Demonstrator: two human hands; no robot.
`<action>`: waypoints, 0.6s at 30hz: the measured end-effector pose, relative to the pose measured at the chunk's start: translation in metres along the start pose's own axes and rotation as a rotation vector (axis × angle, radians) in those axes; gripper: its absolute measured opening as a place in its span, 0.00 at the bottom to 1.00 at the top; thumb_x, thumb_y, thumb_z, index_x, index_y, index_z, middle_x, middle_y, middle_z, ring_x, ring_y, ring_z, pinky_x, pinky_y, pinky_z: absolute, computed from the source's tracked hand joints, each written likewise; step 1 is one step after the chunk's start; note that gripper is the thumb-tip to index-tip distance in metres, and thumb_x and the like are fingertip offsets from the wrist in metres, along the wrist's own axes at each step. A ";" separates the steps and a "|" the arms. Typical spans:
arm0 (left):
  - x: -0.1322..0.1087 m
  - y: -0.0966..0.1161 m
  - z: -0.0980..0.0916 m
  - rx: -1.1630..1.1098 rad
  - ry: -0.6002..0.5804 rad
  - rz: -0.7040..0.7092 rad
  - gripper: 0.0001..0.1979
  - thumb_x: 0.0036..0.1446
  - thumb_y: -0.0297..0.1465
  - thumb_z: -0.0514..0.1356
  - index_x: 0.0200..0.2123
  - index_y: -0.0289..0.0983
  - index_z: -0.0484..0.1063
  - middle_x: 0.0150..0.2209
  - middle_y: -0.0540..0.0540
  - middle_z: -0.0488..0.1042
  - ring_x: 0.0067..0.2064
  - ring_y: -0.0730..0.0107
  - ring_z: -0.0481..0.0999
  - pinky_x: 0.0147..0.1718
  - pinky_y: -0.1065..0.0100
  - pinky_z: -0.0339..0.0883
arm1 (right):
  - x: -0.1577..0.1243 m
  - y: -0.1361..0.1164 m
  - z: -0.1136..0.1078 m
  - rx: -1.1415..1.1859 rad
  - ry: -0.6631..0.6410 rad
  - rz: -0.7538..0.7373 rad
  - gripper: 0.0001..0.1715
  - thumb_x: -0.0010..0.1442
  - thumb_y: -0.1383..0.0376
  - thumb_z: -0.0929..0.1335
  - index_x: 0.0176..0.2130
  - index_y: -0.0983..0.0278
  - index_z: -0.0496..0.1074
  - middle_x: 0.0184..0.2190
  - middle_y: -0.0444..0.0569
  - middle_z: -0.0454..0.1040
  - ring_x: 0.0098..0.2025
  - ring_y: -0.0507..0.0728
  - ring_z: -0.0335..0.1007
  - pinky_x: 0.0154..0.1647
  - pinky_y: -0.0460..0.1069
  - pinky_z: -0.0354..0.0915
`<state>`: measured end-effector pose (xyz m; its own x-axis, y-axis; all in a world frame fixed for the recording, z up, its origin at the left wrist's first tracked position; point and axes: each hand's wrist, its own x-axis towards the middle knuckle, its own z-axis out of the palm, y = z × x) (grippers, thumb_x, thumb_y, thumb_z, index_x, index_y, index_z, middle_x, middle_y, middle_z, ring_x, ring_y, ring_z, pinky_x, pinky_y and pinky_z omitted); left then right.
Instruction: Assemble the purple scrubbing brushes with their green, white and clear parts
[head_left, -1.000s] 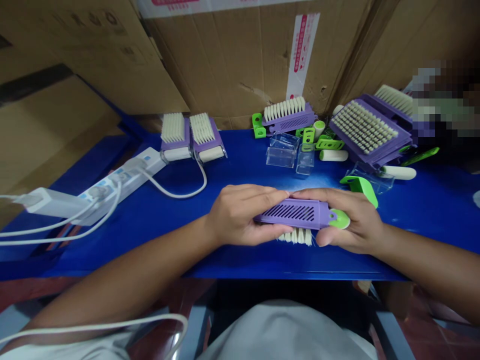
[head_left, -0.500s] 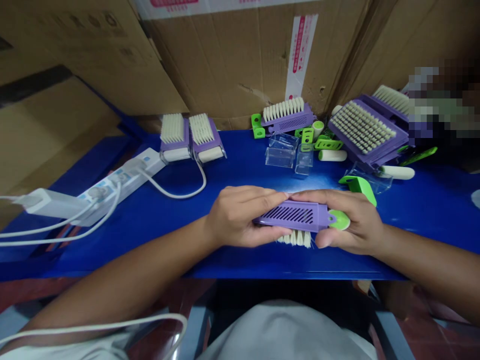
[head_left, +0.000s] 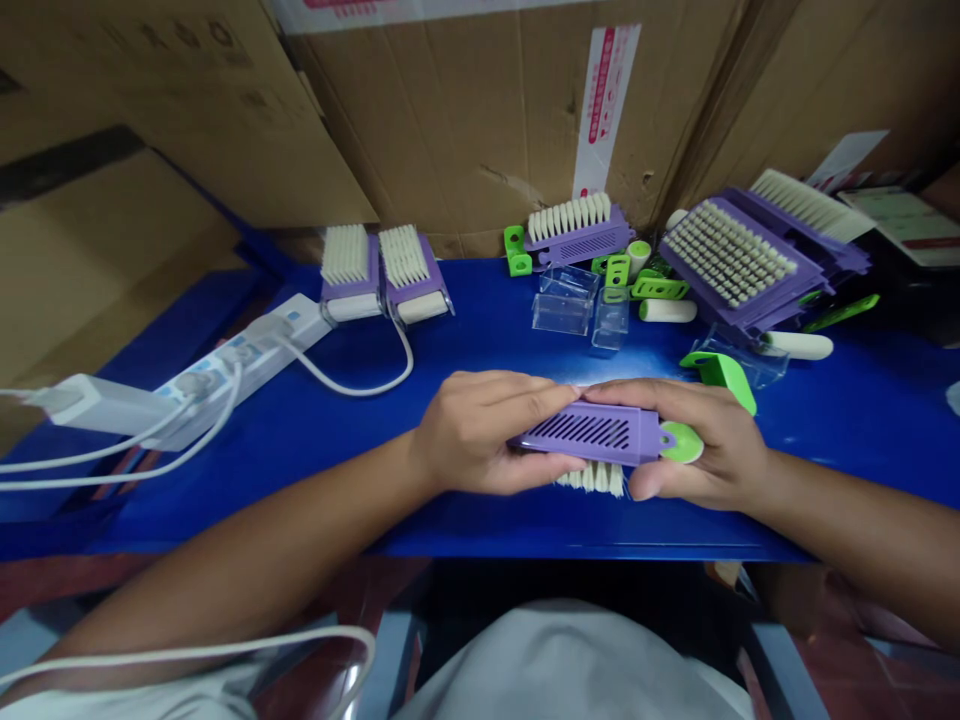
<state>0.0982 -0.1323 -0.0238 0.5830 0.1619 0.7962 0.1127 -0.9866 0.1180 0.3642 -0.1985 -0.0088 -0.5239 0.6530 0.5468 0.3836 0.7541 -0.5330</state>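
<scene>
Between my two hands is a purple brush (head_left: 581, 430), held on its side just above the blue table, its pale bristles (head_left: 598, 478) facing me. My left hand (head_left: 491, 430) wraps round the left part of the brush, fingers on top and thumb across its near side. My right hand (head_left: 701, 440) grips the right end, fingers along the upper edge and thumb below. A round lime-green piece (head_left: 682, 442) sits in the right hand against the brush's end tab; how it joins is hidden. Just behind that hand lies a bent green part (head_left: 721, 377).
Two brushes (head_left: 346, 270) with white rollers stand at the back left, near a white power strip (head_left: 225, 372) and its cables. Several purple brushes (head_left: 731, 255), a white roller (head_left: 799, 345) and clear plastic covers (head_left: 561, 313) lie at the back right. Cardboard boxes (head_left: 465, 120) wall the rear.
Both hands keep the same grip on the brush. The view has shifted very slightly. At the far right, the blurred-out patch has gone, and a box edge shows there.
</scene>
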 end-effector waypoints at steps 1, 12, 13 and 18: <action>0.000 0.000 0.000 -0.004 0.001 -0.001 0.22 0.69 0.48 0.69 0.52 0.34 0.80 0.44 0.42 0.90 0.43 0.65 0.92 0.45 0.73 0.86 | 0.000 0.000 0.000 -0.001 0.000 -0.002 0.35 0.69 0.43 0.75 0.65 0.59 0.77 0.55 0.55 0.88 0.52 0.59 0.90 0.52 0.49 0.83; -0.002 0.000 0.000 -0.003 0.003 0.003 0.23 0.68 0.47 0.70 0.52 0.33 0.80 0.44 0.42 0.90 0.43 0.65 0.92 0.46 0.73 0.85 | 0.000 -0.001 0.001 -0.018 -0.002 -0.004 0.35 0.69 0.42 0.74 0.65 0.59 0.77 0.55 0.56 0.88 0.52 0.60 0.90 0.52 0.50 0.84; -0.002 0.000 0.000 0.003 0.004 0.004 0.23 0.69 0.47 0.69 0.52 0.33 0.80 0.43 0.42 0.90 0.43 0.65 0.92 0.46 0.73 0.85 | -0.001 -0.001 0.001 -0.020 -0.004 -0.004 0.35 0.69 0.42 0.74 0.64 0.59 0.77 0.55 0.56 0.88 0.53 0.60 0.90 0.52 0.50 0.84; -0.001 0.000 0.000 0.024 -0.006 0.003 0.22 0.70 0.48 0.68 0.51 0.34 0.80 0.44 0.42 0.90 0.43 0.66 0.92 0.45 0.72 0.86 | -0.001 0.000 0.000 -0.021 -0.002 -0.003 0.36 0.69 0.42 0.75 0.64 0.60 0.77 0.55 0.56 0.88 0.53 0.60 0.90 0.52 0.49 0.84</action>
<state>0.0981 -0.1327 -0.0246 0.5882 0.1593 0.7928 0.1301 -0.9863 0.1017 0.3647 -0.1991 -0.0087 -0.5265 0.6506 0.5472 0.3976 0.7574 -0.5179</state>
